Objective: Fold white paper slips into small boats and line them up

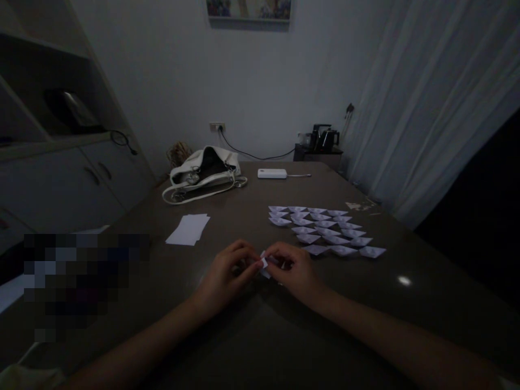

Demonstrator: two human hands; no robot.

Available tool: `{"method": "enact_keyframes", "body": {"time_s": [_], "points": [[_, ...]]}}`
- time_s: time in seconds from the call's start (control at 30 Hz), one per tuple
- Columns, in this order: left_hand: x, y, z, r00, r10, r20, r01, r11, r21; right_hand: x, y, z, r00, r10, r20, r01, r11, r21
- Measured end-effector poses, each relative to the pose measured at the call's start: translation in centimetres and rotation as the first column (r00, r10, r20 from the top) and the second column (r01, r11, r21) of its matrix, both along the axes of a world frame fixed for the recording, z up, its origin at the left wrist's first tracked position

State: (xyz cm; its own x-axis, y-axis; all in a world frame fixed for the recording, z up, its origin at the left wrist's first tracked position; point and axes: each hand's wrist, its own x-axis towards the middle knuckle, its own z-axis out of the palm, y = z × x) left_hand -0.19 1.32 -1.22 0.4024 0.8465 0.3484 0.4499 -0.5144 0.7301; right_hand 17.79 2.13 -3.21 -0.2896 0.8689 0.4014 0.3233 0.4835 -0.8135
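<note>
One brown table (239, 219) fills most of the room before me, and I place everything on it by the rows of paper boats. Beyond those boats, well off to their left, lies a white bag (213, 177), its mouth gaping. The boats (325, 223) themselves sit in close, uneven rows. Left of their nearest row, and a little closer to the person, the left hand (232, 271) and right hand (295, 269) meet, each with thumb and fingers pinching the same bit of paper. Farther left of the boats, loose sheets (188, 229) lie flat in a slightly untidy pile. Smallest is that folded paper (264, 263), held just left of the nearest boats; fingers hide most of its shape. I judge a late, fiddly fold is in hand, probably toward another boat. The next move seems to call for a steady left pinch while the right fingertips press or ease the crease, gently enough not to tear it.
</note>
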Motion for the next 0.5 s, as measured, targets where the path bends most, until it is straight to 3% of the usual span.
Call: {"method": "enact_keyframes", "body": {"time_s": [0.17, 0.5], "points": [[-0.08, 0.13, 0.25, 0.999, 0.019, 0.027, -0.019, 1.000, 0.010, 0.02, 0.11, 0.02, 0.993, 0.080, -0.082, -0.088, 0.992, -0.087], [-0.25, 0.33, 0.13, 0.999, 0.037, 0.020, -0.039, 0.992, 0.117, -0.04, -0.36, 0.72, 0.994, 0.106, -0.001, -0.106, 0.990, -0.088]]}}
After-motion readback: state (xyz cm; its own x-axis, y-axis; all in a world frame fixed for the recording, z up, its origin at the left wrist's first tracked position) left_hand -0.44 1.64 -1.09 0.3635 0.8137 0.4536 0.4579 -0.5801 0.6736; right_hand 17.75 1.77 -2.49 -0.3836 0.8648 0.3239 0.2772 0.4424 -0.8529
